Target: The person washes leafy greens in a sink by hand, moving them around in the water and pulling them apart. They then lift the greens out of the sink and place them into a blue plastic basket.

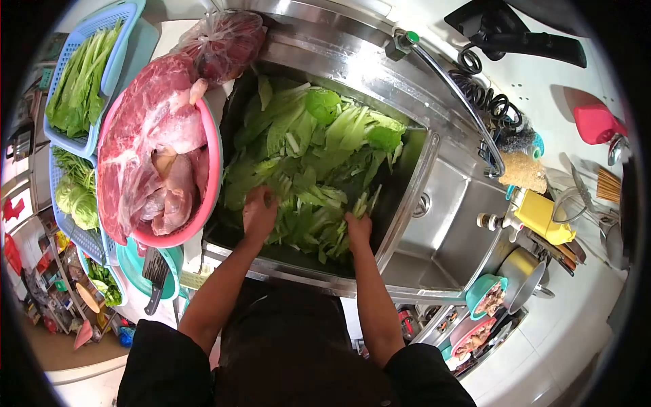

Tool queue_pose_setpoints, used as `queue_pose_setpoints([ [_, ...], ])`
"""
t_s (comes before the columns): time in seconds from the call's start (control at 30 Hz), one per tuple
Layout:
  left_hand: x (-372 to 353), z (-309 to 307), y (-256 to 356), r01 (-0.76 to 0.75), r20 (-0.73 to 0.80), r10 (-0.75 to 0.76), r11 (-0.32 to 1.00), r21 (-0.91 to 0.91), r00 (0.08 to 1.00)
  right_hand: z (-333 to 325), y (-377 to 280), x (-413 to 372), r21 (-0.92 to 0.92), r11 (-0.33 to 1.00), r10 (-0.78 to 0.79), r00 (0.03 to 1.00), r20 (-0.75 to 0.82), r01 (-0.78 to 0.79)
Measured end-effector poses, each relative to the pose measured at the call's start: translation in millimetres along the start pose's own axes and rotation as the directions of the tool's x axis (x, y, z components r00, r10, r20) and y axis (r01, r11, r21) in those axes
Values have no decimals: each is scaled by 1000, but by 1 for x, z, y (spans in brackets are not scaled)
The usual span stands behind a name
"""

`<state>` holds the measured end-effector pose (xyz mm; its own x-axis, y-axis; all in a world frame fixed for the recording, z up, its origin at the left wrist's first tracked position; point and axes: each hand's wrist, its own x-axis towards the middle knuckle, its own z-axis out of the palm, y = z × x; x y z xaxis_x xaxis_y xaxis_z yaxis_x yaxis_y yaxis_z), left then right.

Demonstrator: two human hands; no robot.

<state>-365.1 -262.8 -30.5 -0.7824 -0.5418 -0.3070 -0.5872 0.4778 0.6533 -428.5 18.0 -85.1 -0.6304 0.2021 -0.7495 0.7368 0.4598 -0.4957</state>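
Both hands are down in the sink (409,193), in the left basin, which is heaped with greens (312,152). The left hand (260,214) lies on the near-left leaves and the right hand (358,230) on the near middle. Both sets of fingers are sunk among the leaves, so I cannot tell whether they grip or lie loose. The greens look light, limp and probably slippery. The pale stalks seem the firmer hold; the leaves would tear. A bowl (215,178) of meat (152,142) sits just left.
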Motion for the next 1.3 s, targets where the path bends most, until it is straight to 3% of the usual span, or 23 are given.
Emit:
queue_pose_setpoints([
  [0.1, 2, 9, -3, -93, 53, 83, 971, 220, 995, 1, 2, 4, 70, 997, 41, 998, 40, -44],
  [0.33, -7, -4, -2, -41, 79, 27, 984, 172, 996, -3, -27, -7, 109, 994, 18, 993, 118, -31],
  [0.4, -13, -3, -19, -25, 95, 7, 982, 185, 995, -2, -28, -5, 69, 997, 6, 992, 125, -15],
  [0.5, -16, -7, 4, 129, 93, -139, 986, 105, 986, 1, -20, 10, -58, 998, 4, 992, 125, 3],
  [0.63, -16, 12, -14, 60, 32, -66, 982, 178, 997, 3, -29, 10, -197, 979, 67, 993, 95, -47],
  [0.7, -16, 16, -21, 53, 9, -55, 980, 193, 998, 1, -63, -8, -258, 951, 201, 973, 110, -168],
  [0.73, -18, 11, -20, 82, -15, -80, 980, 179, 997, 2, -74, -16, -290, 930, 268, 957, 113, -226],
  [0.83, -27, -15, -3, 144, -88, -138, 987, 65, 987, 0, -57, -1, -260, 950, 224, 959, 176, -174],
  [0.9, -47, -43, 12, 165, -151, -176, 983, -83, 973, 2, -45, 8, -382, 918, 145, 986, 77, -105],
  [0.97, -83, -69, 27, 75, -335, -152, 970, -230, 930, 0, -21, 26, -186, 981, 89, 981, 172, -56],
  [1.07, -157, -102, 20, 33, -442, -143, 969, -247, 885, -2, -39, 7, -155, 986, 90, 971, 221, -56],
  [1.2, -235, -106, -50, 194, -481, -277, 957, -217, 832, -2, -49, -13, -107, 988, 125, 977, 171, -107],
  [1.3, -250, -80, -143, 313, -447, -356, 935, -168, 821, -6, -33, -2, 112, 994, -24, 948, 318, -12],
])
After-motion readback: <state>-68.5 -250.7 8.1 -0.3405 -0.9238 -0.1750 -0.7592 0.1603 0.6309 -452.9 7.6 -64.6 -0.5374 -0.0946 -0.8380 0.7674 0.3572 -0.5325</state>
